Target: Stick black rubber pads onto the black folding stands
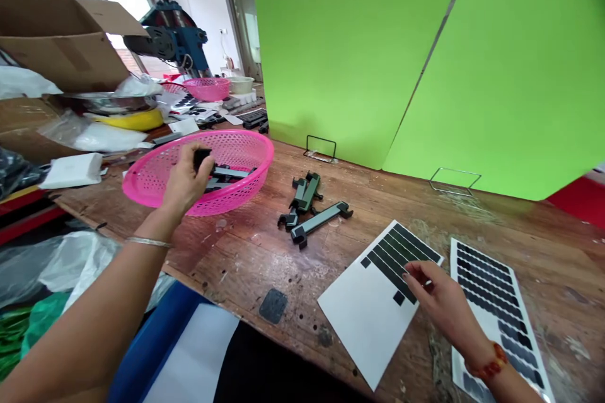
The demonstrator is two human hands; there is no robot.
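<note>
My left hand (186,179) is over the near side of a pink mesh basket (258,160), fingers closed on a black plastic part (202,157) whose far end I cannot see. Below it in the basket lie grey bars with black ends (231,172). On the right, my right hand (439,299) has thumb and fingertip pinched together at the edge of the black stickers on a white sticker sheet (363,315); whatever is between them is too small to make out. Between the hands, several similar bars rest on the table, among them a grey one with black clip ends (321,220) and a dark green one (309,194).
A second sheet of black stickers (491,289) lies at the right. Green panels (359,56) on wire feet stand along the back of the wooden table (250,252). A dark square patch (273,306) is near the front edge. Cardboard boxes (70,50) and bags crowd the left.
</note>
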